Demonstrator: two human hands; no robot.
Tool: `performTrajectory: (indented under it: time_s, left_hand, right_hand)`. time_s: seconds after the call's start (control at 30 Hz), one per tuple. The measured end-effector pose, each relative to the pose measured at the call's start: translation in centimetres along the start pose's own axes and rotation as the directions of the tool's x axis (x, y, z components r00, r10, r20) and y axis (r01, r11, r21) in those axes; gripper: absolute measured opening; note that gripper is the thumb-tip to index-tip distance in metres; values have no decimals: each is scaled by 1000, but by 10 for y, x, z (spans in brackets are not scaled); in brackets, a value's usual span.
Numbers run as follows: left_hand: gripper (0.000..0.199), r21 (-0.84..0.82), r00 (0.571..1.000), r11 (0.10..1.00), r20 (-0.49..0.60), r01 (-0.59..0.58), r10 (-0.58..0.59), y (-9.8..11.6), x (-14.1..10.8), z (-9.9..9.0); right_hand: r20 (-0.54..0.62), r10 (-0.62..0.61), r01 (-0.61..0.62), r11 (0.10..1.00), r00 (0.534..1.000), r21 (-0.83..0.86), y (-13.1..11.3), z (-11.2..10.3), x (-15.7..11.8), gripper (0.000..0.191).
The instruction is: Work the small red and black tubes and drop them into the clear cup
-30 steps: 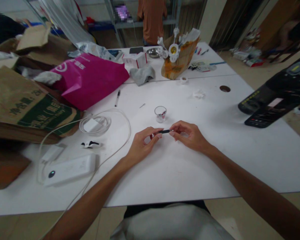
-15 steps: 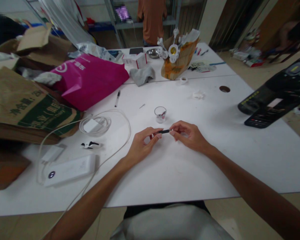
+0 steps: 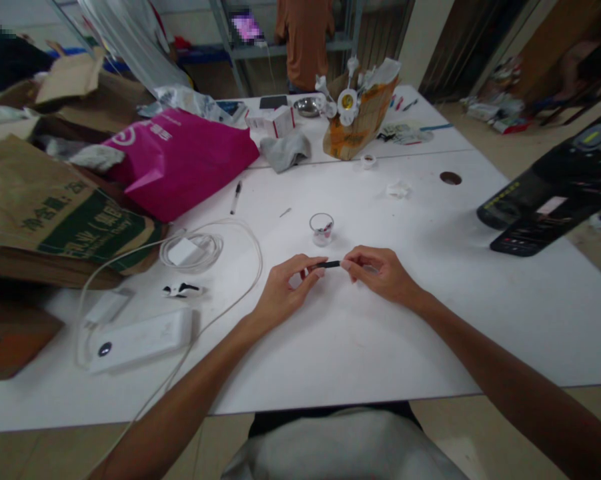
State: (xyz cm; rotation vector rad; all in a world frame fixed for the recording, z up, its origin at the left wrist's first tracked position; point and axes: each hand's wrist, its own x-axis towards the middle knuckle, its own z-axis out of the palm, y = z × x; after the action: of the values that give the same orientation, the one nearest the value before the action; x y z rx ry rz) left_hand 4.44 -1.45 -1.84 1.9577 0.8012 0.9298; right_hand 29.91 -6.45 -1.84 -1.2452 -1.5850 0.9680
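A short, thin black rod is held level just above the table, its exact kind too small to make out. My left hand pinches its left end between thumb and fingers. At the right end, the thumb and fingertips of my right hand are pressed together on it. Just beyond both hands stands a small clear cup with some pink and dark bits inside. A small thin pale piece lies to the cup's left, and a pen lies farther back.
A coiled white cable, a white power bank and a white-and-black clip-like item lie at left. Behind them are a magenta bag and a brown paper bag. At right stand a black device and a phone.
My right fingertips have shifted very slightly right, and the bit of bright metal seen at the rod's right end no longer shows. My left hand keeps its place.
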Motion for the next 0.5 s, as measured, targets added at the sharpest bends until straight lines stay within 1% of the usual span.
performTrajectory:
  time_s: [0.27, 0.5]
  left_hand:
    - [28, 15, 998, 998, 16, 65, -65, -1, -1, -1]
    - [28, 11, 998, 998, 3, 60, -60, 2, 1, -1]
  right_hand:
    - [-25, -28, 28, 1000, 999, 9, -2, 0, 1, 29]
    - [-56, -45, 49, 997, 997, 66, -1, 2, 1, 26]
